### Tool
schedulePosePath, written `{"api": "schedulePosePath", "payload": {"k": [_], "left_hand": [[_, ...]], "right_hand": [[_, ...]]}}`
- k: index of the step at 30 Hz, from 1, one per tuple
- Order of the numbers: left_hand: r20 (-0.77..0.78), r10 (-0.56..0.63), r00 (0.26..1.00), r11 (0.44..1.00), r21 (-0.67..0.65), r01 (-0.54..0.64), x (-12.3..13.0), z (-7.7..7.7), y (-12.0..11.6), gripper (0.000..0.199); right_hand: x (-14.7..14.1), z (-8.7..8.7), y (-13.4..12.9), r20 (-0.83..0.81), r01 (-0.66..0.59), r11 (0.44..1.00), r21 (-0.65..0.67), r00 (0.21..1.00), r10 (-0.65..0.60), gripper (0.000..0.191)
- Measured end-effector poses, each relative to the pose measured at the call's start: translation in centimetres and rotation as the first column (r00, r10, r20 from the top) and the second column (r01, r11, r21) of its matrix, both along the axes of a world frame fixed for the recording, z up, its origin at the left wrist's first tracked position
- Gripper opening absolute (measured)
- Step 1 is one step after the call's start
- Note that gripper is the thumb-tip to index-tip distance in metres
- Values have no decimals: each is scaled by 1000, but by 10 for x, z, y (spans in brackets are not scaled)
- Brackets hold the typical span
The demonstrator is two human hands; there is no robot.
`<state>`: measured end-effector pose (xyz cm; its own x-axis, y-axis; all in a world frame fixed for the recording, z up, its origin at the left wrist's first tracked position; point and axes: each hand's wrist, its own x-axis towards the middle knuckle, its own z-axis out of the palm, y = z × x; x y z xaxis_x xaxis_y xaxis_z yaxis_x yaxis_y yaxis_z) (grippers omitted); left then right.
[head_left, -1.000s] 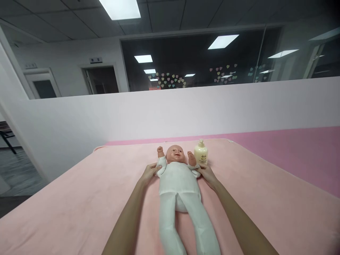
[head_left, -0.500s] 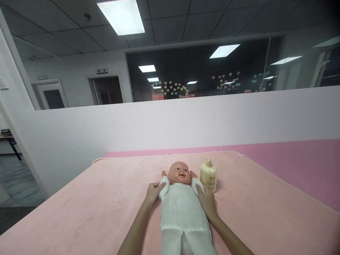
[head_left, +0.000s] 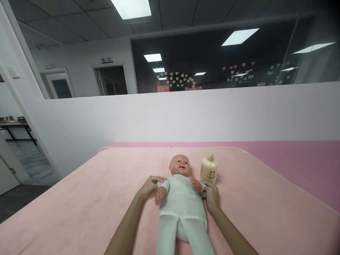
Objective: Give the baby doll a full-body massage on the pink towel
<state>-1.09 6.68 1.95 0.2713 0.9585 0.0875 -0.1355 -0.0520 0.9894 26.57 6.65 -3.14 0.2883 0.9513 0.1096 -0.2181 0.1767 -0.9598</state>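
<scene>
A baby doll (head_left: pixel 183 200) in white cloth clothing lies on its back on a pink blanket (head_left: pixel 92 198), its head toward the far edge. My left hand (head_left: pixel 151 186) pinches the doll's sleeve near the shoulder on the left side; the doll's arm there points down along its body. My right hand (head_left: pixel 212 196) is closed on the other sleeve, near the elbow, and that doll arm is bent with its hand by the chest. Just beyond my right hand stands a pale yellow pump bottle (head_left: pixel 209 170), upright.
A low white wall (head_left: pixel 212 117) with dark glass above runs behind the blanket. Pink mat (head_left: pixel 297 159) shows along the back and right. At the far left a doorway reveals a table (head_left: pixel 18 124) and grey floor.
The doll's arms, raised beside its head before, are now lowered, one along its side and one bent at the chest. Both my hands still hold the sleeves. The camera view has tilted down slightly.
</scene>
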Motion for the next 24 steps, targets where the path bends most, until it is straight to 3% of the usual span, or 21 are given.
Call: {"api": "schedulePosePath", "payload": {"k": [3, 8, 13, 18, 21, 24], "left_hand": [[-21, 4, 1000, 1000, 4, -4, 1, -1, 1, 18], [-49, 96, 994, 995, 15, -96, 8, 0, 4, 34], [-174, 235, 956, 971, 78, -224, 13, -10, 16, 45], [-324, 380, 867, 924, 172, -341, 19, -15, 24, 52], [-360, 439, 823, 898, 219, -383, 23, -14, 23, 52], [-328, 473, 818, 879, 240, -413, 26, -13, 19, 51]], "right_hand": [[0, 8, -5, -137, -25, 1000, -18, 990, 22, 23], [-2, 16, -5, -102, -57, 997, 58, 993, 62, 17], [-5, 12, 1, 113, 33, 999, 12, 993, -34, 29], [-8, 13, 5, 436, 114, 992, 51, 891, -125, 32], [-9, 17, 6, 501, 143, 988, 64, 851, -156, 31], [-8, 19, 6, 461, 133, 990, 49, 876, -140, 31]]}}
